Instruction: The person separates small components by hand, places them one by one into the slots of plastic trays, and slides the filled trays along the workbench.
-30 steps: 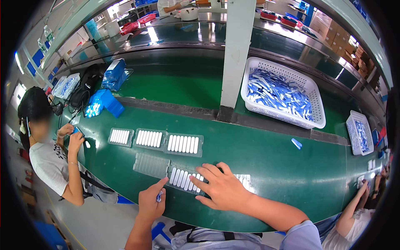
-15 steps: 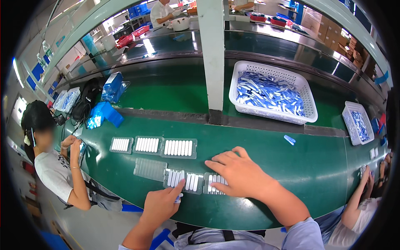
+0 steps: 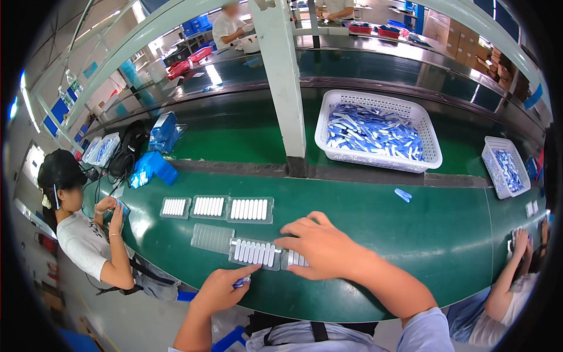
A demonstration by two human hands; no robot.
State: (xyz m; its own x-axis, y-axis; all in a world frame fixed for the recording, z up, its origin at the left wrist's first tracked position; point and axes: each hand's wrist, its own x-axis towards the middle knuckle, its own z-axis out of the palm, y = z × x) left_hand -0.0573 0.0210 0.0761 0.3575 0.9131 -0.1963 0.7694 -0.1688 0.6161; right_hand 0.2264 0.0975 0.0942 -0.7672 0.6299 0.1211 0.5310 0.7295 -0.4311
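Left hand (image 3: 221,290), curled round a blue piece (image 3: 241,282), has bared white sticks (image 3: 254,253) ahead, seemingly seated; right hand (image 3: 321,249) spreads loosely (grip hidden).

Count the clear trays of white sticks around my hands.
5: a left tray, a middle tray and a right tray in the back row; a front tray beside the left hand; a partly covered tray under the right hand, which may hide more.

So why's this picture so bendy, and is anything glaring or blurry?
Head view: the fisheye lens bows the green table and leaves black corners; head view again: glare streaks the rear counter; head view too: the left hand and right hand look fairly sharp.
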